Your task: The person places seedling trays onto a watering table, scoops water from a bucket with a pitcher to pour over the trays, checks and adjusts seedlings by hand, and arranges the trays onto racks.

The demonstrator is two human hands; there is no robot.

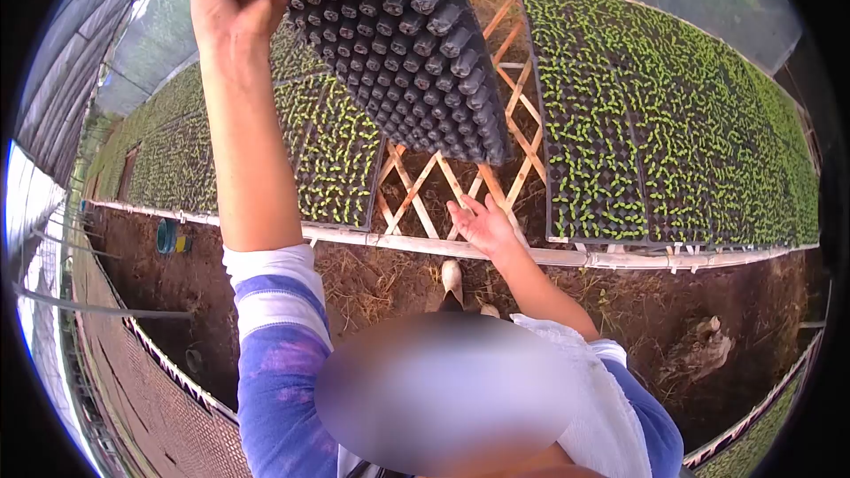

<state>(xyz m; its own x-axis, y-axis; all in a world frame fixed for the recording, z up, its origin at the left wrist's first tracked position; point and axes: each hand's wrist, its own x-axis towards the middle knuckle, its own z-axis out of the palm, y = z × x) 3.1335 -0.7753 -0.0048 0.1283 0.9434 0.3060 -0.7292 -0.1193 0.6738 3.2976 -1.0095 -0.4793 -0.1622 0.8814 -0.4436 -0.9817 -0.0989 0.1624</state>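
Observation:
A black plastic seedling tray [407,53] is raised and tilted, its underside with rows of cell bottoms facing me. My left hand [239,9] grips the tray's upper left edge, where a little brown soil shows. Below the tray, my right hand [485,226] is open, palm up with fingers spread, apart from the tray and over the front of a wooden lattice [414,190]. What the tray carries on its top side is mostly hidden.
Trays of green seedlings [655,124] cover the bench on the right, and more seedling trays [332,159] lie on the left. A pale rail [390,241] runs along the bench front. A teal bucket [166,236] stands on the soil at left; a pale clump [704,345] lies at right.

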